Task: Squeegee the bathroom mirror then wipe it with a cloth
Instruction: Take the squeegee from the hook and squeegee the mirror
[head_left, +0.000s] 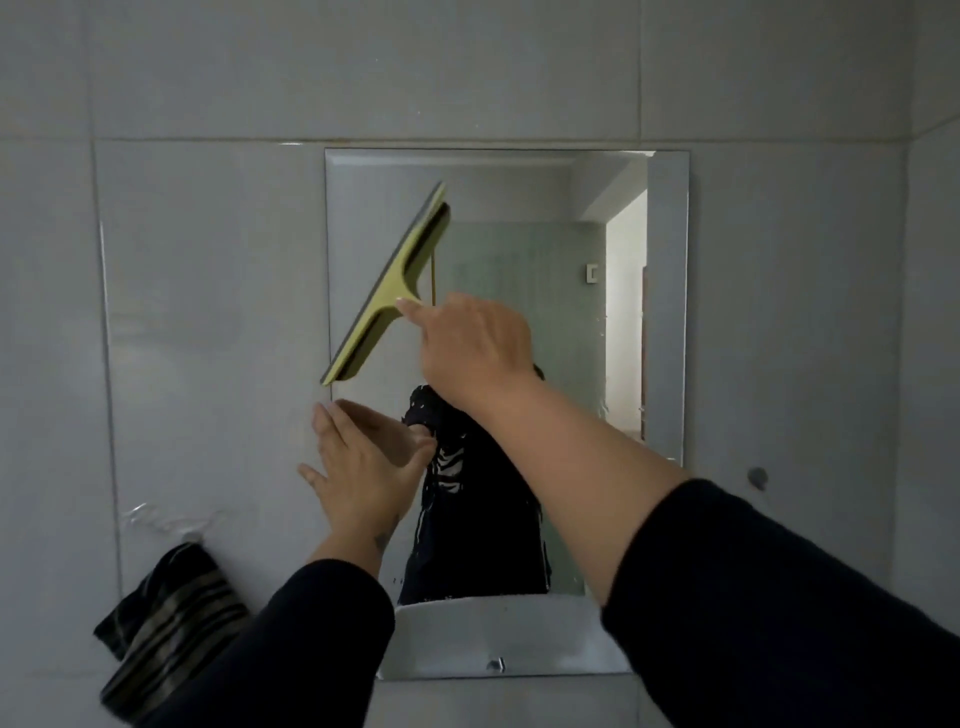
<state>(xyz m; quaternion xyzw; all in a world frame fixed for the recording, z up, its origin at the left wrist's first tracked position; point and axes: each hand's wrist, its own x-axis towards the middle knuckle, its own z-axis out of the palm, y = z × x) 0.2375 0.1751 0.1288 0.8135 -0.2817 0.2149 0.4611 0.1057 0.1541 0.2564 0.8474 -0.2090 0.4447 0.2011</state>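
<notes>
A yellow-green squeegee (387, 291) lies against the left part of a rectangular wall mirror (667, 312). Its handle is hidden inside the right hand (475, 348), which is curled round it, index finger stretched along the stem. The long blade runs diagonally, its upper end toward the mirror's top, its lower end at the left edge. Just below that end, the left hand (363, 467) rests flat and open-fingered over the mirror's left edge, holding nothing. Both dark sleeves cover much of the lower glass. A dark striped cloth (166, 623) hangs from a clear hook (171, 522) on the grey tiled wall (208, 312), lower left, its bottom partly hidden by the left sleeve.
</notes>
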